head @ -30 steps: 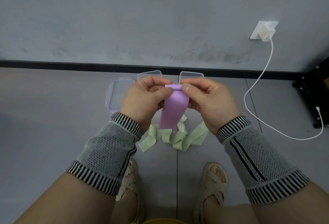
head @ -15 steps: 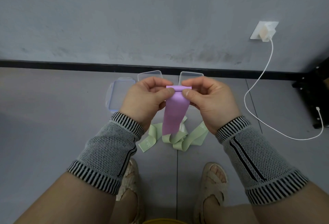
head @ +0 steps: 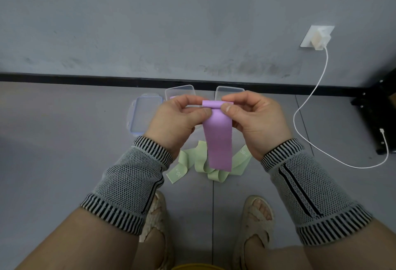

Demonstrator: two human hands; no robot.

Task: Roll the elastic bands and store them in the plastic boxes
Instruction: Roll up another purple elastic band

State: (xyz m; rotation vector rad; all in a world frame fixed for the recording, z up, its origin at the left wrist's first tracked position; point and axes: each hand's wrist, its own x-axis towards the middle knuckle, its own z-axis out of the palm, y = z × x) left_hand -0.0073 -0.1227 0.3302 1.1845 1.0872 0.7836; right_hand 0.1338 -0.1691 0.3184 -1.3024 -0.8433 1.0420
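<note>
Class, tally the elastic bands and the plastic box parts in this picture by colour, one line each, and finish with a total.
Purple elastic band, pinched at its rolled top by the left hand and right hand: 1
Green elastic bands, tangled on the floor, number unclear: counted as 1 heap
Clear boxes: 2
Blue-rimmed lid: 1
Total: 5

We see the band (head: 218, 139) hanging between the left hand (head: 177, 119) at its nine o'clock and the right hand (head: 255, 119) at its three. On the floor (head: 64, 151) under it lies another band (head: 205, 165), with sandalled feet (head: 255, 222) at six o'clock. At twelve o'clock, two boxes (head: 179, 90) sit against the wall (head: 150, 23); a lid (head: 143, 115) lies at ten.
</note>
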